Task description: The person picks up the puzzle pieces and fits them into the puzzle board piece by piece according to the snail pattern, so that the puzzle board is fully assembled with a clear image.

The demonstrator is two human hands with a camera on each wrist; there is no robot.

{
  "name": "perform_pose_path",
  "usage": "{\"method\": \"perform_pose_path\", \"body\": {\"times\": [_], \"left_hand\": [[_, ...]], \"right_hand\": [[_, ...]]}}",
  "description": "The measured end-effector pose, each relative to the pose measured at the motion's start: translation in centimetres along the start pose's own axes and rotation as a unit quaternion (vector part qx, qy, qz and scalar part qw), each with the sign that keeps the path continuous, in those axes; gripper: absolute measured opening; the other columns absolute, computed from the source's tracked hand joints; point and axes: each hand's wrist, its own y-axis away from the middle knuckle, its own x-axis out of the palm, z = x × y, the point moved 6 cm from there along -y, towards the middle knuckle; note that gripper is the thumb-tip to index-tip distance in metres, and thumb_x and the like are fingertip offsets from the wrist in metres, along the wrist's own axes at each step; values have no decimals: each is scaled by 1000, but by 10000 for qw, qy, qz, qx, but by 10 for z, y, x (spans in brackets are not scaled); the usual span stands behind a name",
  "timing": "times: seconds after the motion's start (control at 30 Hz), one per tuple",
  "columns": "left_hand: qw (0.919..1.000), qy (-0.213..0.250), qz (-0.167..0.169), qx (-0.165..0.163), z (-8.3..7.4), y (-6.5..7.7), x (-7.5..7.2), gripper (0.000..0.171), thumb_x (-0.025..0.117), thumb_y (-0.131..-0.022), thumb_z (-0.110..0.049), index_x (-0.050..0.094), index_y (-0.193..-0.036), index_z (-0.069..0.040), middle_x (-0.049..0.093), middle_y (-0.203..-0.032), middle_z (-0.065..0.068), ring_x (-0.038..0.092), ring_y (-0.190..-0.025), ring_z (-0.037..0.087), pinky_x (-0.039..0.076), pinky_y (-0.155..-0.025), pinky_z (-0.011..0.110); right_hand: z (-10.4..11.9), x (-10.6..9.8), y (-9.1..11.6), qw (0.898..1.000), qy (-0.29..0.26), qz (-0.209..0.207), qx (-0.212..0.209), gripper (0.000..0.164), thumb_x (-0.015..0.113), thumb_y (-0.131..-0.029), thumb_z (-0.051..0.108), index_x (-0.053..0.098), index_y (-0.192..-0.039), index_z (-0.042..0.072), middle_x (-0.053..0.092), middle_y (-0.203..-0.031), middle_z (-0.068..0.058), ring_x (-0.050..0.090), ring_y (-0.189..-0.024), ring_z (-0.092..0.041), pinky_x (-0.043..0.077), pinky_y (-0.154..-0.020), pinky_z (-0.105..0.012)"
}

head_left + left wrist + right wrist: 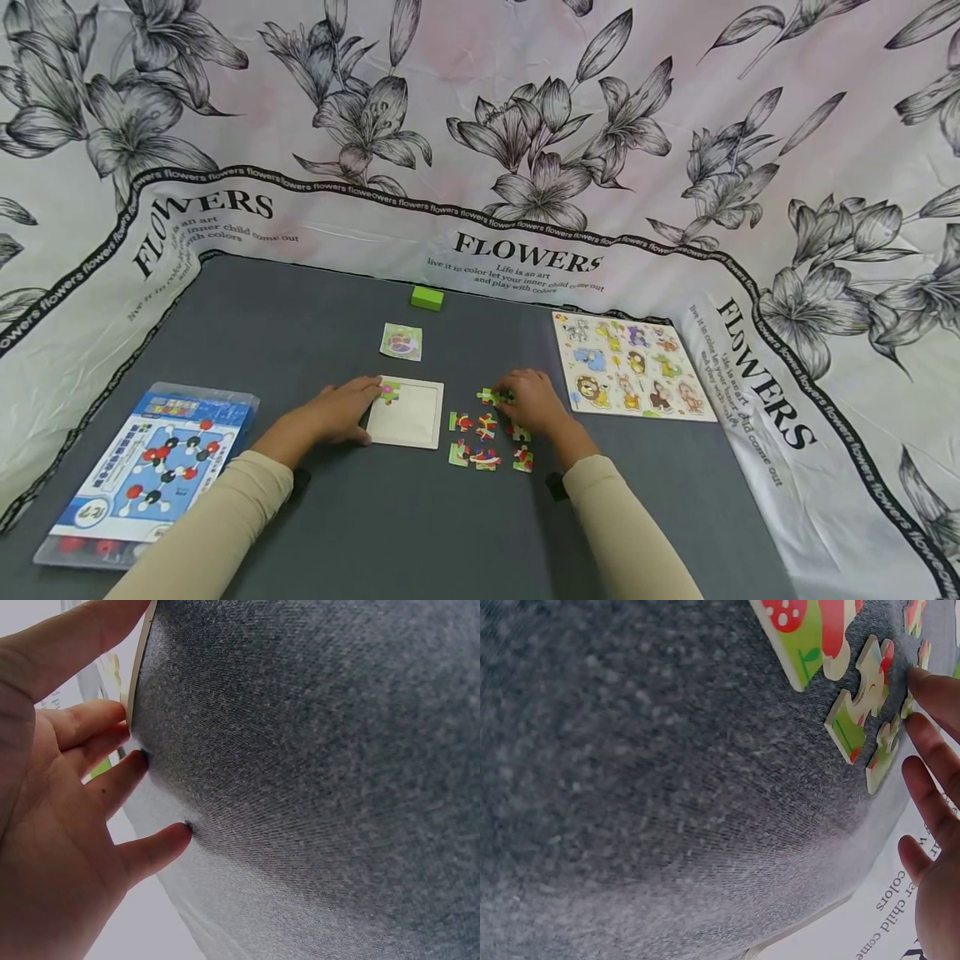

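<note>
My left hand (337,410) rests at the left edge of a square, pale puzzle tray (416,421). Its thumb and fingers are spread along that edge, as the left wrist view shows too. One jigsaw piece (391,390) with a pink flower lies in the tray's upper left corner. To the right of the tray, my right hand (534,400) pinches a green jigsaw piece (907,706) between thumb and forefinger, low over the table. Several loose red and green jigsaw pieces (486,458) lie by this hand, some partly hidden under it.
A small picture card (401,342) and a green block (427,298) lie behind the tray. An animal puzzle board (637,367) is at the back right. At the left stands a blue and white molecule-model box (161,467). Flowered cloth (517,200) hangs around the grey table (420,525).
</note>
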Motion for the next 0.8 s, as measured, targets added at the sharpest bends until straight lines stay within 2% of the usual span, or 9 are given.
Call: {"method": "perform_pose_path", "body": {"times": [0.13, 0.27, 0.43, 0.8], "left_hand": [[10000, 23, 7, -18, 2, 1, 1, 84, 79, -81, -24, 35, -147, 4, 26, -157, 19, 25, -144, 38, 23, -106, 70], [10000, 31, -12, -21, 3, 0, 1, 83, 79, -81, -25, 36, -146, 3, 26, -157, 18, 24, -144, 37, 23, -107, 69], [10000, 40, 2, -47, 4, 1, 0, 83, 79, -82, -25, 36, -147, 2, 26, -158, 17, 24, -145, 35, 23, -108, 67], [9999, 52, 82, -119, 4, 2, -2, 81, 78, -83, -26, 37, -147, 0, 24, -159, 15, 23, -146, 34, 22, -109, 67]], "right_hand": [[5, 0, -4, 9999, 55, -76, -116, 23, 77, -84, 25, 74, -106, 19, 69, -102, -1, 61, -98, -25, 43, -94, -54], [17, -1, -12, 9994, -16, -178, -302, 24, 77, -84, 26, 74, -107, 18, 70, -104, -2, 62, -101, -26, 43, -97, -52], [39, 1, -24, 9988, -154, -167, -441, 24, 75, -86, 25, 73, -108, 18, 69, -108, -2, 61, -107, -26, 39, -103, -52], [91, 8, -46, 9950, -224, -69, -976, 22, 71, -90, 25, 72, -112, 22, 68, -110, 1, 60, -108, -22, 37, -105, -48]]}}
